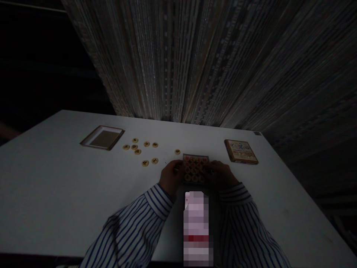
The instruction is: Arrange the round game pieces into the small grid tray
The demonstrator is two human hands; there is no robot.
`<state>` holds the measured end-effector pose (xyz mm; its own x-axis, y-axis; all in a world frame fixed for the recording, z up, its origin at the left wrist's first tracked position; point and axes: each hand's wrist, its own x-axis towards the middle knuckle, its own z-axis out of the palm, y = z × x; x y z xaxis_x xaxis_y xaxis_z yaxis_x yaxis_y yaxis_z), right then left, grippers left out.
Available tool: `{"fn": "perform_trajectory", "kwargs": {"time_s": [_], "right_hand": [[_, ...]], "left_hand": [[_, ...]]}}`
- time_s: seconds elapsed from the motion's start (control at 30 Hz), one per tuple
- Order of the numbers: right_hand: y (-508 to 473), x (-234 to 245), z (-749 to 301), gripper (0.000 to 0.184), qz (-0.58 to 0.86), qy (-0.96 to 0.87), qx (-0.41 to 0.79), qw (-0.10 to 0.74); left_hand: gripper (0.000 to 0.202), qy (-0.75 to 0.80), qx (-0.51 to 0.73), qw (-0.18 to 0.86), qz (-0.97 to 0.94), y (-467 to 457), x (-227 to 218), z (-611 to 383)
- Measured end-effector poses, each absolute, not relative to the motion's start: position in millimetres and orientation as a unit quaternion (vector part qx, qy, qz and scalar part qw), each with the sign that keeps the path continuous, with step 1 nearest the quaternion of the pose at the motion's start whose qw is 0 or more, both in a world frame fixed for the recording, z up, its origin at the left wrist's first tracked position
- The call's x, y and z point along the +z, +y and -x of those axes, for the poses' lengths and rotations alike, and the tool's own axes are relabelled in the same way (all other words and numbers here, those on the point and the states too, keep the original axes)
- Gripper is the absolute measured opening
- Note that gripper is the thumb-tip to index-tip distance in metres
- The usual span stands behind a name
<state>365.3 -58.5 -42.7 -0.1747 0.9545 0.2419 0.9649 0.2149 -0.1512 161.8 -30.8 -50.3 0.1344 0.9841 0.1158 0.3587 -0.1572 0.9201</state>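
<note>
A small tray [195,155] of round Chinese chess pieces [194,165] lies on the white table in front of me, the pieces packed in rows. My left hand [172,176] is closed on the tray's left side, its fingertips at the edge. On the opposite side, my right hand [221,175] has its fingers bent over the right edge, touching the tray beside the pieces. Dim light blurs the fingertips. One loose chess piece [177,152] lies just beyond my left hand. Several more loose pieces [145,163] are scattered to the left.
At the far left of the table [69,186] sits an open box half [115,143] with a brown inside panel. A printed box lid [242,152] lies at the right. Near my body, between my forearms, is a lit phone [196,219]. A patterned curtain [173,67] hangs behind the table.
</note>
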Motion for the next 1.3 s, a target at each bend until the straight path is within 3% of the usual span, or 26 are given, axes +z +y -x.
{"fn": "perform_trajectory", "kwargs": {"time_s": [0.17, 1.3], "right_hand": [[-58.4, -39.2, -362.4, 0.022, 0.645, -0.755, -0.014, 0.117], [-56.0, -49.6, -367.0, 0.021, 0.598, -0.784, -0.045, 0.16]], "left_hand": [[0.021, 0.52, 0.404, 0.377, -0.651, -30.2, -52.0, -162.1], [0.024, 0.521, 0.402, 0.381, -0.649, -31.4, -51.3, -161.1]]}}
